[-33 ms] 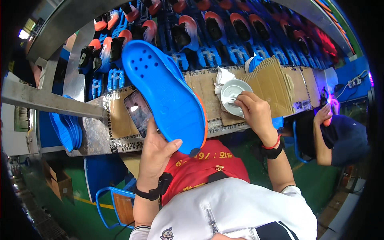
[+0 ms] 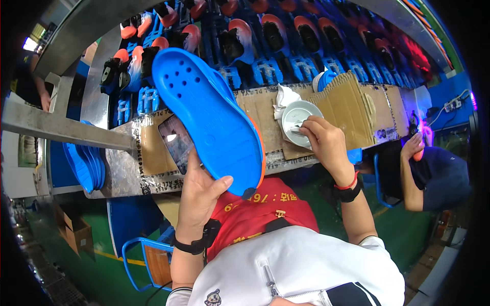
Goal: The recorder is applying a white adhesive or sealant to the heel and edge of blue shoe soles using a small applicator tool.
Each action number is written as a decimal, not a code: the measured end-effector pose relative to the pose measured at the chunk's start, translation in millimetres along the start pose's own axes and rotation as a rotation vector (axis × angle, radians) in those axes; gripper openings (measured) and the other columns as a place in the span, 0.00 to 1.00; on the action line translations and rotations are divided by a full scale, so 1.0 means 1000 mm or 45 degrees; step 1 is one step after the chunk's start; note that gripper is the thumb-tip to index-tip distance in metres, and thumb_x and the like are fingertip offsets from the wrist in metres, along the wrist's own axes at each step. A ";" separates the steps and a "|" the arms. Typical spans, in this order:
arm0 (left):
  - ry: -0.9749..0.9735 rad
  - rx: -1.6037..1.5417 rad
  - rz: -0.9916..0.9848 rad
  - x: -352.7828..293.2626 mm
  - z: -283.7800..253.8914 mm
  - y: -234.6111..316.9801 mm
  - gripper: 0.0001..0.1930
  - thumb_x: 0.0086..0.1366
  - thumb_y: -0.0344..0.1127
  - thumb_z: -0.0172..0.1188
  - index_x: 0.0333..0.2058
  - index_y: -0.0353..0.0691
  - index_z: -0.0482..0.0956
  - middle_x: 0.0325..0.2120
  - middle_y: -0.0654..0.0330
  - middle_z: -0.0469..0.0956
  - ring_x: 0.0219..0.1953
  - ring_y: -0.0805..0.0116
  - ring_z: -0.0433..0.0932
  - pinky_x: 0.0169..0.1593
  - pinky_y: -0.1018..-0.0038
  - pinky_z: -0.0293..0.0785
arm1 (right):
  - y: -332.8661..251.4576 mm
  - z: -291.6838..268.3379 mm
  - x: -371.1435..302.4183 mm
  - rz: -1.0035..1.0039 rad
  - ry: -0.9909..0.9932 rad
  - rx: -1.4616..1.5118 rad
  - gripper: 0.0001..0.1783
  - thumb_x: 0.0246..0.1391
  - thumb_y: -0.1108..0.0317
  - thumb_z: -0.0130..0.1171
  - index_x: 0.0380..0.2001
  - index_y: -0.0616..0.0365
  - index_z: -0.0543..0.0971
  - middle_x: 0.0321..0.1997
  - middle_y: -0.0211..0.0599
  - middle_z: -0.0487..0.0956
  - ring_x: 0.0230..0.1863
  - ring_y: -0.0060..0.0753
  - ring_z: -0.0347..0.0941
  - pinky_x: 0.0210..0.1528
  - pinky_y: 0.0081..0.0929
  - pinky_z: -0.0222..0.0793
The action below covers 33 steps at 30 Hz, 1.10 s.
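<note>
My left hand [image 2: 200, 191] is closed around the lower end of a large blue shoe sole [image 2: 212, 127], its thumb pressed on the edge. Holes dot the upper end of the sole, and an orange rim runs down its right side. Over a white bowl [image 2: 311, 109] on the bench, my right hand [image 2: 326, 140] pinches its fingers together inside the rim. Something small and pale shows at those fingertips, but its kind is hidden. A crumpled white tissue [image 2: 287, 98] lies behind the bowl. Partly covered by the sole is a phone-like dark panel [image 2: 173, 135].
Rows of orange, blue and black shoes [image 2: 237, 43] fill the rack behind the cardboard-covered bench [image 2: 255, 102]. A torn cardboard piece [image 2: 347, 109] stands right of the bowl. Stacked blue soles [image 2: 84, 163] hang over the left edge. Another person [image 2: 434, 173] works at the right.
The sole has tipped slightly, its upper end shifting up and to the left. At the far left another person's arm has come into view. My right hand has stayed at the bowl.
</note>
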State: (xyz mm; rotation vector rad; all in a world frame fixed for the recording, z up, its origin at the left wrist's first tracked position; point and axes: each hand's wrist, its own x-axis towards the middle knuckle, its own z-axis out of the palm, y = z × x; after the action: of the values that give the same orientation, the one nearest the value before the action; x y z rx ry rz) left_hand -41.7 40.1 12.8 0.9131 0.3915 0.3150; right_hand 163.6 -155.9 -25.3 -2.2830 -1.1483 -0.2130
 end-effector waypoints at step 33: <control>0.252 0.757 0.421 0.017 0.020 -0.033 0.19 0.62 0.26 0.60 0.51 0.25 0.69 0.36 0.51 0.80 0.37 0.68 0.82 0.41 0.73 0.80 | -0.076 -0.033 -0.002 -0.116 0.148 0.486 0.08 0.44 0.79 0.66 0.31 0.63 0.80 0.36 0.43 0.80 0.26 0.36 0.78 0.26 0.25 0.72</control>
State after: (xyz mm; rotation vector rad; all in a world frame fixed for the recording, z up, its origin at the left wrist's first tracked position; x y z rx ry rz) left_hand -14.5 14.0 -6.5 1.5425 0.5300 0.6137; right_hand 106.9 -140.3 32.4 -1.8637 -1.1257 -0.1443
